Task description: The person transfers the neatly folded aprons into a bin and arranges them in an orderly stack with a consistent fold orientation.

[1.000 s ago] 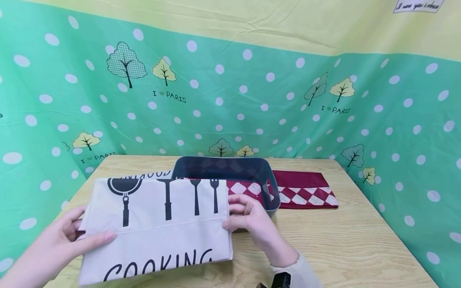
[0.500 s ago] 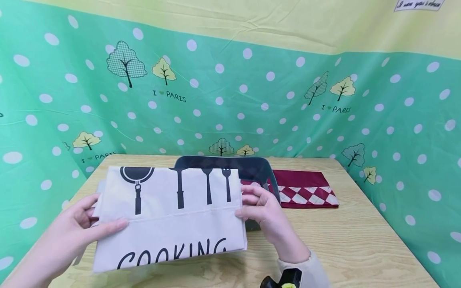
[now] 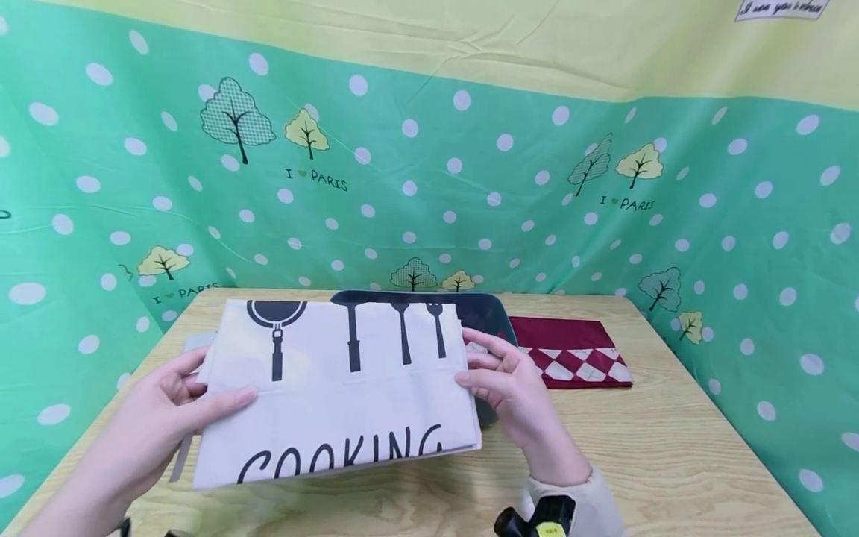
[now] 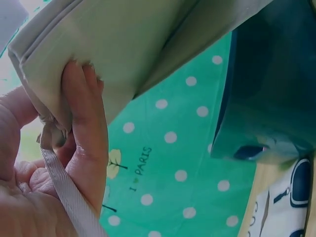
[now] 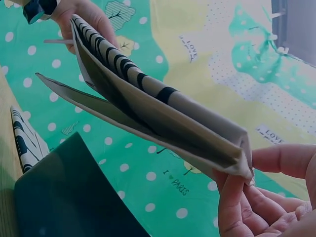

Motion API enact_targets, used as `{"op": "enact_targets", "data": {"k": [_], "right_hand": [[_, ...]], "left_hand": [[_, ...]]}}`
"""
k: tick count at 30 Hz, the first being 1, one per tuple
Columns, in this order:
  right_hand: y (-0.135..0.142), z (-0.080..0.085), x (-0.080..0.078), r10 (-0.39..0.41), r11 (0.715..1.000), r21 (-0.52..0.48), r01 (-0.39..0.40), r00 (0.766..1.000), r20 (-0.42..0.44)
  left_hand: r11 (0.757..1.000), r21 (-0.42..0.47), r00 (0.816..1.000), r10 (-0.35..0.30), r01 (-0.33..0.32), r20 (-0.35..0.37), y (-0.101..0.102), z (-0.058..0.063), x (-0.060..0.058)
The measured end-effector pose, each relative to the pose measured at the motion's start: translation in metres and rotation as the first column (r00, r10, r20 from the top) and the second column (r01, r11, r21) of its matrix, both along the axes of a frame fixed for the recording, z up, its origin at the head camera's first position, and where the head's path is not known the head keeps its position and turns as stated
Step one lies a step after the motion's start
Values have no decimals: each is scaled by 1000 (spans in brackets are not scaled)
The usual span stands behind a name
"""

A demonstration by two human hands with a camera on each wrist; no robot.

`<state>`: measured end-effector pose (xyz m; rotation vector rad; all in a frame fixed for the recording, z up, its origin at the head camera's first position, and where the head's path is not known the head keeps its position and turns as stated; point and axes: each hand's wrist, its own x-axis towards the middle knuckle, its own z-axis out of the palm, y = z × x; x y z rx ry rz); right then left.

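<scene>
A folded white apron (image 3: 349, 406), printed with black utensils and the word COOKING, is held up in front of the dark blue bin. My left hand (image 3: 177, 403) grips its left edge, thumb on the front and fingers behind. A pale tie (image 4: 69, 192) dangles beside that hand in the left wrist view. On the other side, my right hand (image 3: 513, 384) pinches the right edge between thumb and fingers. In the right wrist view the folded layers of the apron (image 5: 163, 116) gape apart along one side, above the bin (image 5: 74, 197).
Right of the bin lies a folded dark red cloth (image 3: 570, 354) with a white diamond band. Beside the bin on the wooden table (image 3: 644, 447) is another white printed cloth (image 4: 286, 207). A polka-dot curtain (image 3: 403, 186) surrounds the table.
Both hands have lifted the folded apron and carried it to the right. It now covers more of the bin in the head view.
</scene>
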<state>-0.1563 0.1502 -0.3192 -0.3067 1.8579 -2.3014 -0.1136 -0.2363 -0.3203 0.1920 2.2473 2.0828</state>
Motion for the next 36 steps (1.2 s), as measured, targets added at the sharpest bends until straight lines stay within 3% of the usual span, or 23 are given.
{"op": "enact_targets", "data": {"k": [7, 17, 27, 36], "right_hand": [[4, 1, -3, -73, 997, -32, 74, 997, 34], [8, 2, -8, -227, 967, -85, 239, 966, 126], [12, 3, -13, -275, 950, -116, 290, 953, 124], [19, 5, -17, -310, 931, -155, 330, 940, 141]], "left_hand": [[995, 97, 999, -36, 34, 23, 9, 1, -6], [979, 173, 995, -105, 103, -3, 22, -3, -16], [968, 211, 991, -129, 136, -46, 27, -8, -27], [971, 195, 991, -132, 136, -32, 40, 0, -36]]}}
